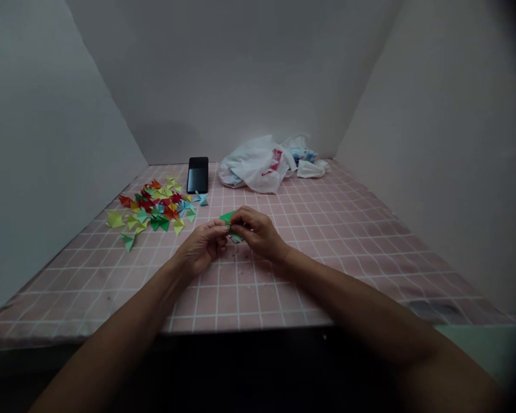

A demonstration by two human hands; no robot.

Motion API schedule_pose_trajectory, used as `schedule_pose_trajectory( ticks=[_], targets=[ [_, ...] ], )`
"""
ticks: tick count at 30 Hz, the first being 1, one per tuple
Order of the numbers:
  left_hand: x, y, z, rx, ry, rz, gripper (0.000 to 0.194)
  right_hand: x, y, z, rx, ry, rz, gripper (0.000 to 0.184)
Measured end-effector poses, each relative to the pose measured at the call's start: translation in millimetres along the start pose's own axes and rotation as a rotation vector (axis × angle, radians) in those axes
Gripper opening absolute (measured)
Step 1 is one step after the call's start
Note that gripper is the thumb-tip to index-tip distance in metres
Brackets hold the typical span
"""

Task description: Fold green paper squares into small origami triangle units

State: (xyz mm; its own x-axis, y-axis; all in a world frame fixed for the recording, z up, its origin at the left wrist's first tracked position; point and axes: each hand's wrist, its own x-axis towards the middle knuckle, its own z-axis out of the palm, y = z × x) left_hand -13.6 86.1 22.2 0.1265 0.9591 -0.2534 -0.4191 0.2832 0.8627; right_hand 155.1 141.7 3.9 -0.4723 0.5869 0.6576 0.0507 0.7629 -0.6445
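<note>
My left hand [202,248] and my right hand [257,232] meet above the pink grid mat [258,287], both pinching a small folded piece of green paper [227,217]. Part of the paper is hidden between my fingers, and a paler piece shows under it [235,237]. To the left lies a loose heap of folded triangular paper units [152,207] in red, yellow, green and light blue. The nearest units are a short way from my left hand.
A black smartphone [198,175] lies face up at the back of the mat. Right of it sits a crumpled white plastic bag [258,166] with a red print, beside other white and blue wrappings [305,160]. Grey walls rise on the left, back and right. The mat's front edge runs below my forearms.
</note>
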Motion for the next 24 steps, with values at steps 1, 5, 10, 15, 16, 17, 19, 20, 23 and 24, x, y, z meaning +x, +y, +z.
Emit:
schedule_pose_trajectory(
  ticks=[1, 5, 10, 15, 16, 17, 19, 20, 23, 24],
  targets=[
    [0.3, -0.4, 0.0, 0.005, 0.002, 0.003, 0.03, 0.0, -0.3, -0.1, 0.012, 0.003, 0.007, 0.013],
    [2.0, -2.6, 2.1, 0.053, 0.056, 0.173, 0.031, -0.2, 0.6, 0.3, 0.108, 0.035, 0.111, 0.009],
    [2.4, -2.4, 4.8, 0.074, 0.117, 0.322, 0.028, -0.7, 5.6, 2.7, 0.341, 0.064, 0.326, 0.013],
    [2.3, -2.3, 4.6, 0.144, 0.147, 0.298, 0.029, -1.1, 6.8, 3.5, 0.254, 0.068, 0.274, 0.011],
    [2.2, -2.6, 4.6, 0.159, 0.145, 0.292, 0.03, -1.1, 6.4, 3.3, 0.203, 0.07, 0.231, 0.009],
    [2.1, -3.0, 4.7, 0.173, 0.142, 0.288, 0.03, -1.2, 6.0, 3.1, 0.153, 0.074, 0.186, 0.007],
    [1.7, -3.5, 4.8, 0.193, 0.14, 0.281, 0.032, -1.4, 5.6, 2.7, 0.076, 0.08, 0.121, 0.007],
    [1.5, -3.6, 4.7, 0.201, 0.139, 0.279, 0.033, -1.4, 5.6, 2.5, 0.054, 0.082, 0.109, 0.007],
    [1.1, -3.7, 4.3, 0.222, 0.134, 0.273, 0.034, -1.1, 6.5, 2.1, 0.018, 0.088, 0.099, 0.009],
    [1.1, -3.8, 4.1, 0.222, 0.128, 0.27, 0.034, -0.9, 6.9, 1.9, 0.008, 0.09, 0.094, 0.008]
  ],
)
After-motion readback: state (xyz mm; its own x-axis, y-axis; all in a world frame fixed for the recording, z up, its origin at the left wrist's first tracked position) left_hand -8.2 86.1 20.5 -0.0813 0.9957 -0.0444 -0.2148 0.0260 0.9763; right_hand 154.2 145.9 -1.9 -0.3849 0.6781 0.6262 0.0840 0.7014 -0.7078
